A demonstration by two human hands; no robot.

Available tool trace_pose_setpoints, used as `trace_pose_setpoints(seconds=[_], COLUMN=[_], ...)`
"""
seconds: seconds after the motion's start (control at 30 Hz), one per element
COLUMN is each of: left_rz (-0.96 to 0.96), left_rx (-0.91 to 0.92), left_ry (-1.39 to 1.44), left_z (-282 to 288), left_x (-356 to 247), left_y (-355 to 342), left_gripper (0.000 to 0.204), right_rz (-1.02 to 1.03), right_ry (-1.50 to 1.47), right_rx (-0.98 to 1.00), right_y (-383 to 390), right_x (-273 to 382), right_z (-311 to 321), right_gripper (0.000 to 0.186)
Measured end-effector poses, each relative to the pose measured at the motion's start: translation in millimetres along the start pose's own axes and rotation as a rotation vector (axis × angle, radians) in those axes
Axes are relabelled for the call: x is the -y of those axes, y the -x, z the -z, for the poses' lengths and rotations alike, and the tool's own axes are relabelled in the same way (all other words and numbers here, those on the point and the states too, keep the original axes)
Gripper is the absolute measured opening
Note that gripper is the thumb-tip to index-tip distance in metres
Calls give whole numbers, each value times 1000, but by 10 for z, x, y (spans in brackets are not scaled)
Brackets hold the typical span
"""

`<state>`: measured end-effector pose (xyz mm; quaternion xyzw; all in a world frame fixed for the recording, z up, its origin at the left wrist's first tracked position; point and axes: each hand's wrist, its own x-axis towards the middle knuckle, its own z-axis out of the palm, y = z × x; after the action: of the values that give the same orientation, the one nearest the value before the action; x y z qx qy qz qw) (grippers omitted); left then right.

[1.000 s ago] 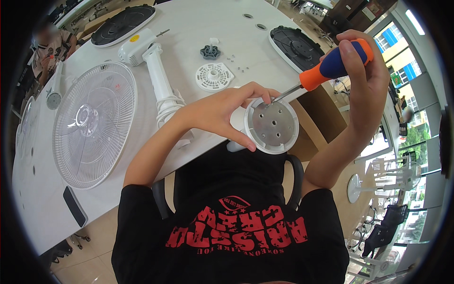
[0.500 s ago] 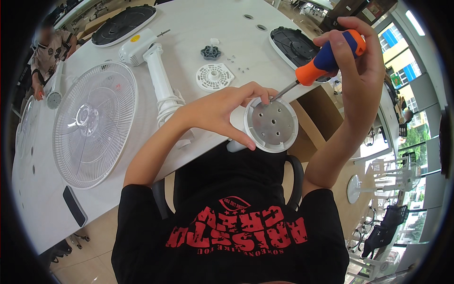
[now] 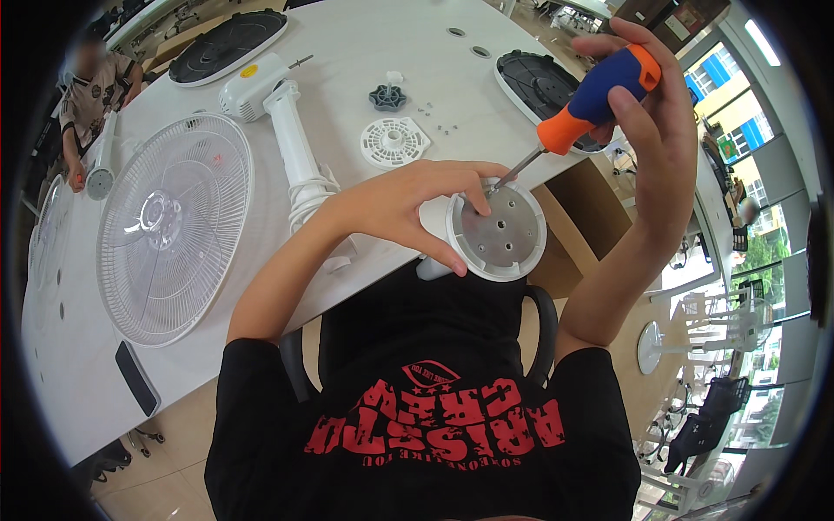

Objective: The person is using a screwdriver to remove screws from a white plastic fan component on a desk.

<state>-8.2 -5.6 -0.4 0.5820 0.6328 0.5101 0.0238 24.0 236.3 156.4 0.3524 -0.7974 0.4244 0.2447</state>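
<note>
My left hand [image 3: 417,204] grips a white cylindrical part [image 3: 499,249] with a round metal plate full of holes on its end, held at the table's edge. Its forefinger bends onto the plate beside the tip of an orange-and-blue screwdriver [image 3: 591,100]. My right hand [image 3: 660,130] holds the screwdriver's handle, the shaft angled down-left to the plate's upper rim. A white slotted disc [image 3: 391,141], a dark star knob [image 3: 387,97] and several small screws [image 3: 443,128] lie beyond. A white fan stand [image 3: 282,130] with coiled cord lies to the left.
A clear fan grille [image 3: 174,234], dark phone [image 3: 137,378] and black round bases [image 3: 221,48] [image 3: 539,87] lie on the white table [image 3: 347,35]. An open cardboard box [image 3: 591,217] stands beside it, right. A co-worker [image 3: 91,91] sits at upper left; chairs [image 3: 695,417] stand right.
My right hand and the screwdriver handle have shifted up and left, the fingers rolling round the handle. My left forefinger has curled down onto the plate by the tip.
</note>
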Motion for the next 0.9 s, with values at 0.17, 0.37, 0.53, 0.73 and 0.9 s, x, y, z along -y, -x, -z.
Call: trace_pose_setpoints(seconds=[0.17,0.37,0.53,0.73,0.9], left_rz=[-46,-34,-32,-20,-21], left_rx=[-10,-8,-17,-24,-31], left_ry=[-40,-40,-24,-24,-14], left_z=[-4,24,7,-8,-2], left_x=[22,5,15,1,1], left_y=[-8,9,-3,2,-3], left_gripper=[57,56,57,58,58], right_rz=[23,-71,21,109,209], right_ry=[4,-206,-156,60,-118], right_rx=[-57,-78,-115,-197,-174], right_y=[48,35,31,37,30], right_x=[-64,170,-27,-174,-53], right_z=[-84,-107,-124,-150,-158], right_gripper=[41,46,44,41,39])
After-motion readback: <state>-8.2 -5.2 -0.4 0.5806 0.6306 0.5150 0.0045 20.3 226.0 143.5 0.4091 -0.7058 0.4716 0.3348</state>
